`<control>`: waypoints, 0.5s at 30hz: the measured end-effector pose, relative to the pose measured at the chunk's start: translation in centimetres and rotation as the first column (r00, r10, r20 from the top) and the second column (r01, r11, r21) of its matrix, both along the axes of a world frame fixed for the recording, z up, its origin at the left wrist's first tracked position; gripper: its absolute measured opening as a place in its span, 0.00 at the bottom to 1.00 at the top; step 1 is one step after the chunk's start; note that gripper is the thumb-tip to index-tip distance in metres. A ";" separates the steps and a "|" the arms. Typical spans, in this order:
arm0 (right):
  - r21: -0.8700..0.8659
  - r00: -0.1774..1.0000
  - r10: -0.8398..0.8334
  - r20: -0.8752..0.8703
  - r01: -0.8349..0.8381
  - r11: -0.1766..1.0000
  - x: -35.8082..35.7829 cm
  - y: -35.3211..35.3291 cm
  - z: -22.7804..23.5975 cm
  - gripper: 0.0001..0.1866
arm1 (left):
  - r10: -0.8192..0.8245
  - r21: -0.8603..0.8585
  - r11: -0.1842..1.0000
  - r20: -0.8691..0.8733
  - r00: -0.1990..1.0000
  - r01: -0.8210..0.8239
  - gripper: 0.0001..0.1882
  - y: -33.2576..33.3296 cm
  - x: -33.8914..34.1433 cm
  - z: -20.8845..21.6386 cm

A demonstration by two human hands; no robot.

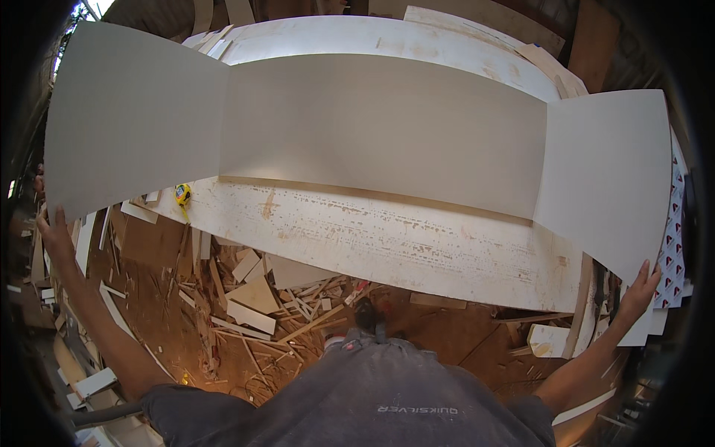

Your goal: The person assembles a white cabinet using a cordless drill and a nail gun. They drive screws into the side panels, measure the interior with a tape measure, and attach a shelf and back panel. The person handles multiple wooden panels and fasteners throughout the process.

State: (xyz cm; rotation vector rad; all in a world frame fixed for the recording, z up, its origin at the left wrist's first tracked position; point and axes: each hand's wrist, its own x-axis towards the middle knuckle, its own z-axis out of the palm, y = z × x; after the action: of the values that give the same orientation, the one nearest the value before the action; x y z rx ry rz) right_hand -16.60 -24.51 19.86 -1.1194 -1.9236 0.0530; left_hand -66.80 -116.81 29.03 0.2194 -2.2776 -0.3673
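A large pale grey panel [387,130] stretches across the workbench, with a left wing [138,112] and a right wing [607,171] angled toward me at its ends. Both arms are spread wide. At the lower outer corner of the left wing, my left hand [57,235] is closed on the edge, some fingers hidden behind it. My right hand [639,294] grips the lower corner of the right wing, thumb and fingers at its edge. Beneath the panel lies the white, scuffed bench top [357,235]. A yellow tape measure [182,194] sits near its left end.
Wood offcuts [253,305] and thin strips litter the brown floor between me and the bench. White sheets with a printed pattern [672,246] stand beyond my right hand. More boards [596,41] lean at the back. Scraps [97,384] lie at lower left.
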 end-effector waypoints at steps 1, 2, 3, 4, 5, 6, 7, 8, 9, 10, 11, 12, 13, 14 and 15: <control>-0.033 0.996 0.004 -0.087 -0.007 0.999 1.2 -2.9 -1.5 0.26 | 0.080 0.116 0.990 -0.003 0.997 -0.079 0.33 -2.0 3.1 -2.0; -0.085 0.987 -0.047 -0.154 0.034 0.996 1.7 -6.0 -2.8 0.26 | 0.158 0.089 0.984 -0.010 0.987 -0.156 0.33 -4.0 5.9 -4.3; -0.125 0.969 -0.114 -0.219 0.088 0.988 2.7 -8.7 -3.8 0.25 | 0.229 0.125 0.963 0.075 0.970 -0.237 0.34 -2.2 8.8 -6.4; -0.126 0.960 -0.101 -0.263 0.070 0.990 4.7 -9.6 -6.5 0.25 | 0.310 0.092 0.941 0.156 0.938 -0.326 0.34 -0.5 12.1 -7.0; -0.115 0.950 -0.092 -0.299 0.060 0.992 6.6 -10.7 -8.6 0.25 | 0.377 0.055 0.914 0.248 0.893 -0.401 0.35 1.0 14.7 -8.1; -0.153 0.945 -0.125 -0.304 0.082 0.985 8.2 -11.6 -10.4 0.26 | 0.451 -0.035 0.884 0.335 0.827 -0.467 0.35 1.2 16.8 -9.4; -0.192 0.938 -0.157 -0.309 0.100 0.976 9.4 -12.4 -12.0 0.26 | 0.395 0.029 0.904 0.319 0.861 -0.426 0.35 -1.1 18.4 -11.9; -0.232 0.941 -0.159 -0.300 0.090 0.969 10.1 -13.7 -13.4 0.26 | 0.376 0.112 0.894 0.340 0.862 -0.434 0.35 -1.9 19.6 -14.4; -0.279 0.942 -0.169 -0.290 0.085 0.956 11.0 -14.9 -14.7 0.26 | 0.359 0.187 0.878 0.352 0.864 -0.441 0.35 -3.0 20.8 -16.5; -0.327 0.944 -0.177 -0.279 0.079 0.942 11.6 -15.4 -16.1 0.26 | 0.297 0.317 0.852 0.363 0.883 -0.417 0.35 -4.3 22.2 -19.1; -0.348 0.953 -0.182 -0.242 0.090 0.933 12.4 -15.7 -17.9 0.27 | 0.241 0.438 0.808 0.365 0.899 -0.394 0.35 -6.0 23.4 -21.9; -0.368 0.960 -0.194 -0.201 0.110 0.923 13.2 -16.2 -19.7 0.27 | 0.097 0.587 0.763 0.308 0.946 -0.269 0.35 -6.5 23.8 -23.1; -0.389 0.966 -0.204 -0.161 0.128 0.912 13.8 -16.8 -21.4 0.28 | 0.087 0.651 0.669 0.411 0.907 -0.360 0.34 -7.2 24.7 -23.6; -0.375 0.971 -0.195 -0.140 0.130 0.918 14.2 -17.5 -22.4 0.28 | 0.044 0.707 0.537 0.521 0.853 -0.460 0.33 -5.0 25.7 -26.6; -0.363 0.976 -0.175 -0.128 0.119 0.924 14.0 -17.8 -23.3 0.29 | 0.071 0.701 0.478 0.570 0.818 -0.530 0.31 -2.5 27.0 -28.3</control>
State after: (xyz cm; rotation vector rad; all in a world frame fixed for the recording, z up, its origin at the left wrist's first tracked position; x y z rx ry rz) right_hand -2.63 -42.35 -3.43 -1.4499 -1.7222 0.4080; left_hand -39.79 -119.27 0.75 1.3646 -2.2318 -1.3489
